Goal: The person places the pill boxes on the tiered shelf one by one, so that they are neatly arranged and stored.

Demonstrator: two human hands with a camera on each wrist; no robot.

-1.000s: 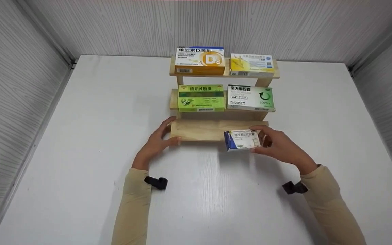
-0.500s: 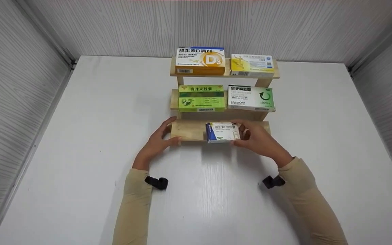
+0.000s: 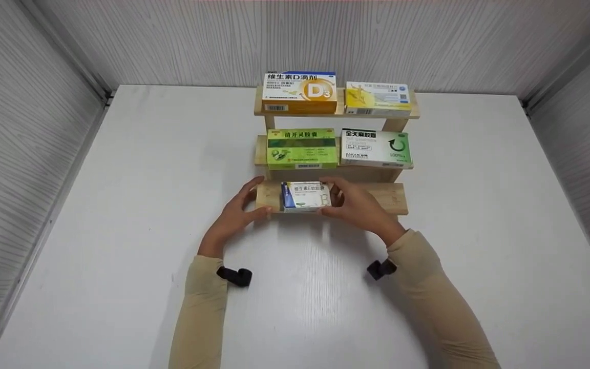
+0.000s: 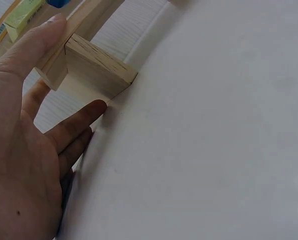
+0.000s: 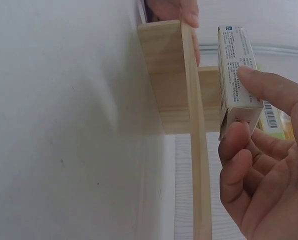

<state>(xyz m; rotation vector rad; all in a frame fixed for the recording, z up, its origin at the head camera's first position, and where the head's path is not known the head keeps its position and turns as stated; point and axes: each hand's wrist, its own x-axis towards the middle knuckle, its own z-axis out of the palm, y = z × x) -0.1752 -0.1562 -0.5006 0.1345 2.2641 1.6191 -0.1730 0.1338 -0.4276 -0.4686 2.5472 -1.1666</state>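
The right hand (image 3: 356, 205) pinched a small white-and-blue box (image 3: 306, 196) on the wooden shelf's (image 3: 387, 197) lowest step. The left hand (image 3: 236, 212) lay open, fingers straight against the shelf's left end.

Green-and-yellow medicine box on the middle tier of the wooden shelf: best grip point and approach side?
Probably from the front and above: pinch the green-and-yellow medicine box across its short left and right ends. It leans face-up on the middle tier of the stepped wooden shelf, its left end free. The white-and-green box sits close on its right, so that finger has little room. The top tier overhangs behind, ruling out a rear approach.
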